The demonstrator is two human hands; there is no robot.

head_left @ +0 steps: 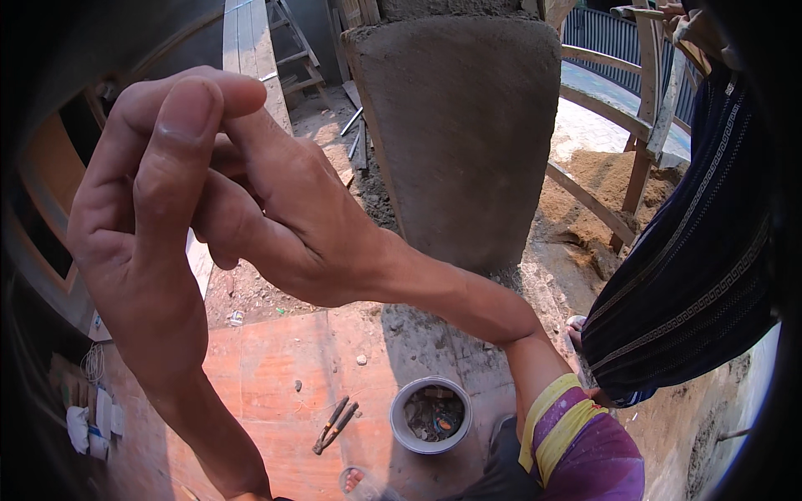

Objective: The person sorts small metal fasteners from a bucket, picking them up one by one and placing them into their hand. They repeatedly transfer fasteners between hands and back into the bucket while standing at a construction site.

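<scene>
Both of my hands are raised close together on the left, in front of the grey plastered column (468, 125). My left hand (142, 175) has its fingers curled over and its thumb bent up in front. My right hand (284, 209) reaches across from the right and meets it, with its fingers folded inward against the left hand. Anything between the fingers is hidden. Far below them, black-handled pincers (336, 424) lie on the reddish board (276, 367). Beside the pincers stands a round whitish bucket (399, 426) with dark rubble in it.
At the right stands another person in a dark patterned cloth (685, 250). Behind are a wooden frame (606, 108) and a sand heap (585, 196). A long plank (246, 42) and a ladder (296, 50) stand at the back left. Small stones lie scattered on the floor.
</scene>
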